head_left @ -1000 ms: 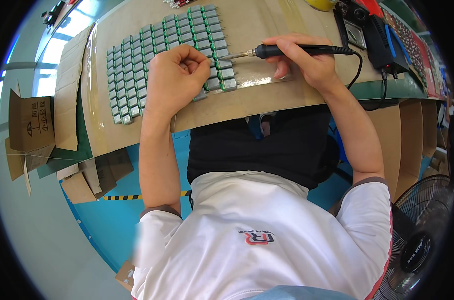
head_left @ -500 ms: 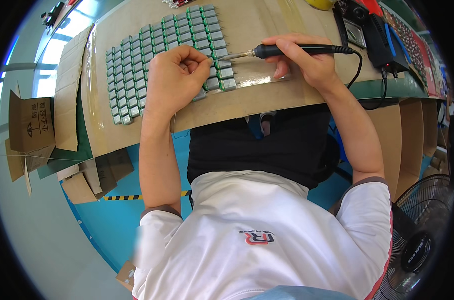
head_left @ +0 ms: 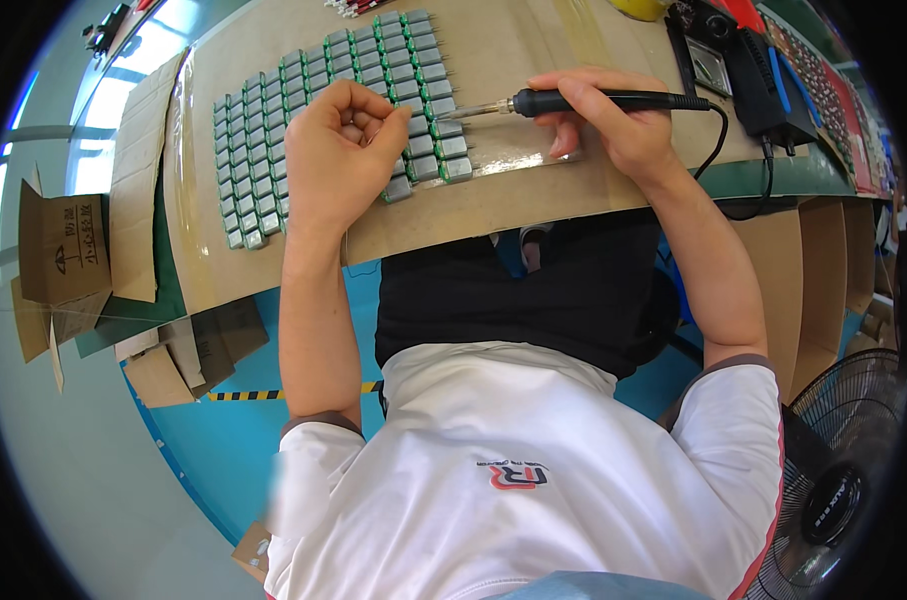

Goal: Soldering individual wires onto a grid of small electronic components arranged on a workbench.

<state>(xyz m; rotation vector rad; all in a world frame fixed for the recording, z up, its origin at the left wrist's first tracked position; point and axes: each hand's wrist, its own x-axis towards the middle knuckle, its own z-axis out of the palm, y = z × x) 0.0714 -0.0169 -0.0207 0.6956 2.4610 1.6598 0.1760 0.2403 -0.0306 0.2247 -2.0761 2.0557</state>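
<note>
- One soldering iron [head_left: 563, 102] is in the right grip [head_left: 618, 118], fingers and thumb wrapped firmly about its dark handle, rather like a pen; its metal tip [head_left: 478, 109] points left.
- The left grip [head_left: 338, 150] is curled in, thumb and forefinger close together; whether anything thin is pinched there, I cannot tell.
- Rows of gray blocks with green strips [head_left: 271, 130] lie on the cardboard-covered counter [head_left: 513, 50], partly under the left grip; the tip reaches their right edge, though actual contact is too small to judge.
- Likeliest harm, I think, is a burn: the tip is near the left fingertips, so a small leftward slip might meet skin.
- Lingering on one spot could scorch a strip.
- A sagging left wrist could push blocks out of line.
- The cord [head_left: 722, 130] loops down toward the counter's edge; a snag could jerk the tip.
- Thin pins [head_left: 449, 71] jut rightward from the upper rows; a careless brush could bend them.
</note>
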